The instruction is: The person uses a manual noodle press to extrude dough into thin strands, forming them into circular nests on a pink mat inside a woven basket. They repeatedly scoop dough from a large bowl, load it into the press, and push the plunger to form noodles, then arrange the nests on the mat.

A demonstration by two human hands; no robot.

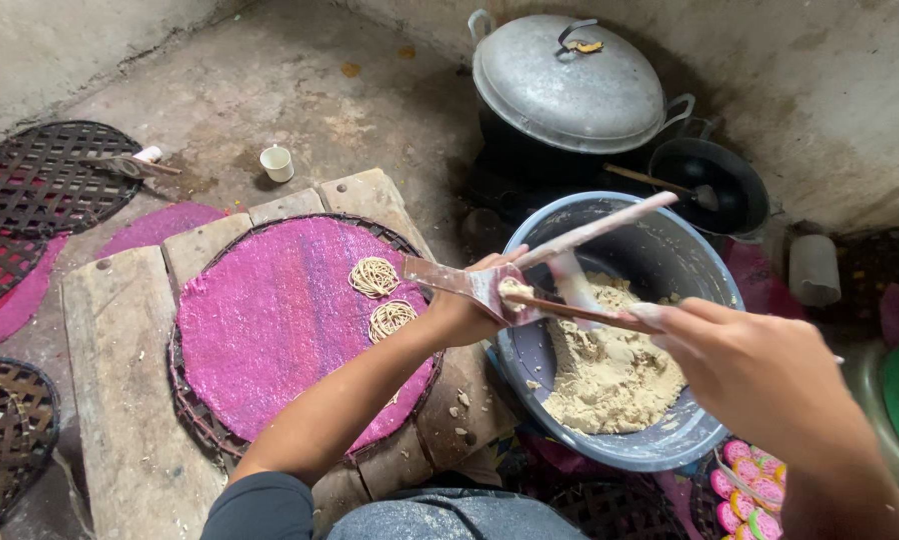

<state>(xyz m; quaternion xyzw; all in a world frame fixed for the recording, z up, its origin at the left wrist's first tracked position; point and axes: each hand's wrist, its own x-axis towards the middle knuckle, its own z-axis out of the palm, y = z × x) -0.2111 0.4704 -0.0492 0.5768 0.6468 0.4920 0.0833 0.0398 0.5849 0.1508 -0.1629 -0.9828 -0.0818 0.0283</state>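
- Right hand [760,375], nearest the camera: fingers curled shut around the near end of a thin wooden stick [580,312]; the far tip of the stick meets a lump of dough [515,290] on the press.
- Left hand [467,310]: closed around the wooden press [500,275] from below, thumb side up; fingers mostly hidden under it, so the exact grip cannot be told. 1 long arm of the press slants up to the right over the basin.
- Dough, judged: soft, crumbly, slightly sticky; light in small lumps, breaks if pinched hard. Best moved by scooping or pushing with the stick.
- Grey basin [670,450] under both hands, about half full of pale dough [610,375].
- Round purple mat [270,320] on a woven tray, on wooden planks [120,400], left of the basin; 2 coiled noodle nests [375,277] near its right edge.
- Far: lidded metal pot [568,85], small white cup [277,162].
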